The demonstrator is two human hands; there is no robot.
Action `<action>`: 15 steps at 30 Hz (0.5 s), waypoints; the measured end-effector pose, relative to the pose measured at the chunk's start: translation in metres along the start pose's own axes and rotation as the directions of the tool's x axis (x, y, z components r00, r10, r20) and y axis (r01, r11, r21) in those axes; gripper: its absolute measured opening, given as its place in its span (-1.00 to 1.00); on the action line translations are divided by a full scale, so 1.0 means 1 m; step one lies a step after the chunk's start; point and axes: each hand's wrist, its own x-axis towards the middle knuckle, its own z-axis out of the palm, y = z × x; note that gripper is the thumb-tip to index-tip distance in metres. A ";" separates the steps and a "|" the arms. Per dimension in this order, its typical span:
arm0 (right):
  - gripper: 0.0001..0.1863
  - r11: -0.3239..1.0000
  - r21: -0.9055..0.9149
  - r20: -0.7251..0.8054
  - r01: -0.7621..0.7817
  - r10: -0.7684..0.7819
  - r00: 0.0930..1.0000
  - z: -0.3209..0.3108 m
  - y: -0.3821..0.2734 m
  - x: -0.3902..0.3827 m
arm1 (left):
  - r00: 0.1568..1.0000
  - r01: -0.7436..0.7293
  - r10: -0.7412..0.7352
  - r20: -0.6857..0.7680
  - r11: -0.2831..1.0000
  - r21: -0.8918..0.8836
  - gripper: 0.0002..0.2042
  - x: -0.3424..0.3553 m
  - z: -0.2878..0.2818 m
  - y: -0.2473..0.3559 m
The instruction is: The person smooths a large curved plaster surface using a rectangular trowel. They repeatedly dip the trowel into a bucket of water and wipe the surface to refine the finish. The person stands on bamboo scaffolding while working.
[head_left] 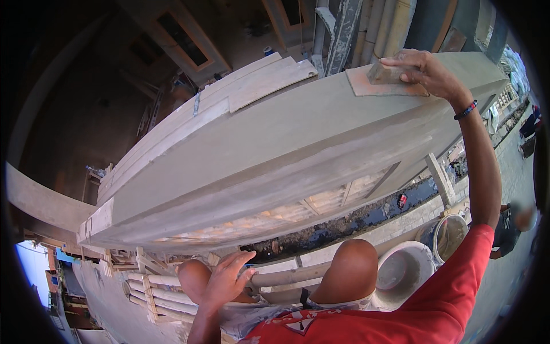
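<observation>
My right hand [428, 70] is wrapped round the grip of a flat plastering float [362, 85]. The float's pale orange-brown plate lies against the smooth grey plastered face [275, 129] of a long ledge, near its right end. My right arm stretches far out to the upper right, in a red sleeve, with a dark beaded bracelet at the wrist. Low in the view, my left hand [228, 279] hangs over my bent left knee with its fingers apart and nothing in them. Its fingertips come close to a bamboo pole [292, 276].
Long pale boards [269, 88] line the ledge's far edge. Beneath the ledge runs a ditch with dark water [355, 215]. A whitish bucket [395, 272] and a second bucket [451, 236] stand beside my right knee. Another person [505, 234] is below at the right.
</observation>
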 end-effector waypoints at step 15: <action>-0.47 1.000 -0.001 0.015 0.025 -0.025 1.000 0.012 -0.028 0.018 | 0.999 -0.015 0.019 0.048 0.996 -0.088 -0.61 -0.009 0.000 0.003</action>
